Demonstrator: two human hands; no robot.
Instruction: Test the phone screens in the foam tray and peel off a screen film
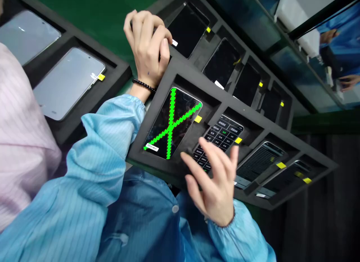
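Note:
A black foam tray (244, 113) lies tilted in front of me, with several phones set in its slots. One phone (184, 115) shows a green zigzag X on a dark screen. Beside it is a phone (225, 136) with a grid of menu buttons. My right hand (215, 179) is over that second phone's lower part, fingers spread, holding nothing; whether a fingertip touches the glass I cannot tell. My left hand (147, 48), with a black bead bracelet, is curled closed at the tray's far left corner, beside another tray's phone (188, 29). What its fingers hold, if anything, is hidden.
Behind is a second tray (194, 61) of dark-screened phones with yellow tabs. At left, another tray (119, 72) holds phones with pale screens, near a person's pink sleeve (25, 134). A person in blue (340, 48) shows at upper right beyond a rail.

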